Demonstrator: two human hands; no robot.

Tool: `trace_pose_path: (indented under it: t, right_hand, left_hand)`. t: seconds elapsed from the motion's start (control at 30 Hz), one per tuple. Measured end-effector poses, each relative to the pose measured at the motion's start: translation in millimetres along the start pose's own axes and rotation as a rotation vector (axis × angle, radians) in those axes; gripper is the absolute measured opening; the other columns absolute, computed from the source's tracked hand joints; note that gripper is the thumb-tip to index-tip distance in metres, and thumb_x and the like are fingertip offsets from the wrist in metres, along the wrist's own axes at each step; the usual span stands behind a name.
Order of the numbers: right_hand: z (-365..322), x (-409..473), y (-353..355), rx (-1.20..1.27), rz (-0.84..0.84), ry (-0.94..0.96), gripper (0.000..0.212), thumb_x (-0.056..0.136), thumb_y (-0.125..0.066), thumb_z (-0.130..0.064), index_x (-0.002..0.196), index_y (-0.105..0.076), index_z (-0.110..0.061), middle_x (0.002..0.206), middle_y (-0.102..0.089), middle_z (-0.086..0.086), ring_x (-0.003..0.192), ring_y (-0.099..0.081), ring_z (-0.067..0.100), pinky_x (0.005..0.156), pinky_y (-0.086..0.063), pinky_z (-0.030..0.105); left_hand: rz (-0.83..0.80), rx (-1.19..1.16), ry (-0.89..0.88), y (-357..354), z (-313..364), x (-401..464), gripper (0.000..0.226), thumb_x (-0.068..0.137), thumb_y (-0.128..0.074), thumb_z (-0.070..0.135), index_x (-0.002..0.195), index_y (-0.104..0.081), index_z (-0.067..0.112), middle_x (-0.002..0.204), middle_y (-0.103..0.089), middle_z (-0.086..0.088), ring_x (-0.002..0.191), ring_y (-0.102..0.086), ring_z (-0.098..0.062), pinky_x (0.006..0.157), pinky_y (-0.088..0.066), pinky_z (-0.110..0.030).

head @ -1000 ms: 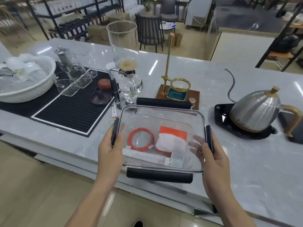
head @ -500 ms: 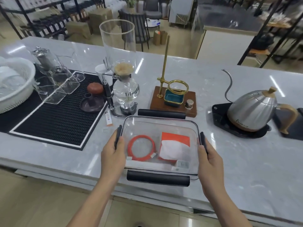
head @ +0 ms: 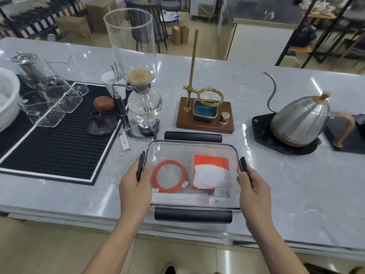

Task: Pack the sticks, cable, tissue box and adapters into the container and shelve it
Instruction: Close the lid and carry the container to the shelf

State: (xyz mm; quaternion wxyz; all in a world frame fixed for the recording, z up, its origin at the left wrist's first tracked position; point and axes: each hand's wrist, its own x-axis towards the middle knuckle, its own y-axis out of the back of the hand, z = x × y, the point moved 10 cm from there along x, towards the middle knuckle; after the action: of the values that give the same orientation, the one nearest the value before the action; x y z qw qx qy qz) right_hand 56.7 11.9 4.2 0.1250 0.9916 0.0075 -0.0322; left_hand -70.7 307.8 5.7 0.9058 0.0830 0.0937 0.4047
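both hands, left hand (head: pixel 135 188) and right hand (head: pixel 254 191), grip the side clips of the lidded container (head: pixel 192 147) near the counter (head: pixel 296 184) edge; cable (head: pixel 169 179) inside left.

A grey marble counter (head: pixel 276 194) carries a black ribbed mat (head: pixel 55 143) on the left, with clear glass vessels (head: pixel 45 99), a brown dish (head: pixel 101 123) and a reddish lid (head: pixel 103 103) on it, and a white basket (head: pixel 7 99) at its far left edge. Just right of the mat stands a glass siphon brewer (head: pixel 142 91), with a small white-and-orange lighter (head: pixel 124 142) lying near its base. Further right sit a brass dripper stand (head: pixel 205 111) on a wooden base and a steel gooseneck kettle (head: pixel 302 121) on a black base (head: pixel 284 139).
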Motion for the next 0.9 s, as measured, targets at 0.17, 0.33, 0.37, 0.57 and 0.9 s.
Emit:
trace_pose_path:
  t: [0.17,0.33,0.37,0.57,0.9]
  right_hand:
    - [2,-3,2,-0.013,0.033,-0.014,0.027,0.1,-0.047,-0.016,0.105,-0.065,-0.036,0.103,-0.07,-0.011,0.101,-0.064,0.008,0.08,-0.046,0.024]
    - [13,-4,1,-0.026,0.045,-0.015,0.024,0.101,-0.046,-0.019,0.102,-0.061,-0.037,0.105,-0.068,-0.005,0.1,-0.065,0.014,0.088,-0.052,0.036]
    - [14,-4,1,-0.021,0.049,-0.017,0.023,0.101,-0.045,-0.02,0.102,-0.061,-0.036,0.104,-0.068,-0.005,0.099,-0.065,0.014,0.089,-0.053,0.038]
    - [22,-3,2,0.021,0.059,-0.049,0.017,0.1,-0.046,-0.024,0.103,-0.06,-0.034,0.105,-0.068,-0.004,0.1,-0.065,0.014,0.095,-0.052,0.047]
    - [1,-17,14,-0.079,0.229,0.095,0.078,0.095,-0.059,-0.019,0.151,-0.012,-0.047,0.154,-0.024,-0.022,0.133,-0.042,0.006,0.093,-0.038,0.016]
  left_hand:
    - [0.012,-0.023,0.017,1,-7,0,0.022,0.1,-0.051,0.017,0.109,-0.065,0.031,0.09,-0.066,0.018,0.082,-0.059,0.002,0.074,-0.043,-0.02]
    - [-0.001,-0.055,0.035,1,-15,5,0.012,0.099,-0.054,0.023,0.1,-0.066,0.028,0.082,-0.062,0.008,0.073,-0.054,-0.01,0.07,-0.044,-0.03]
    - [-0.006,-0.065,0.037,0,-17,5,0.011,0.099,-0.055,0.025,0.095,-0.065,0.029,0.084,-0.062,0.008,0.074,-0.054,-0.008,0.071,-0.045,-0.031]
    - [-0.032,-0.101,0.033,-6,-18,16,0.013,0.099,-0.054,0.028,0.09,-0.063,0.031,0.092,-0.062,0.011,0.084,-0.056,-0.007,0.08,-0.048,-0.033]
    - [0.058,0.02,-0.157,-1,-2,15,0.074,0.092,-0.067,0.016,0.15,-0.03,0.04,0.149,-0.045,0.018,0.134,-0.046,-0.005,0.11,-0.04,-0.032]
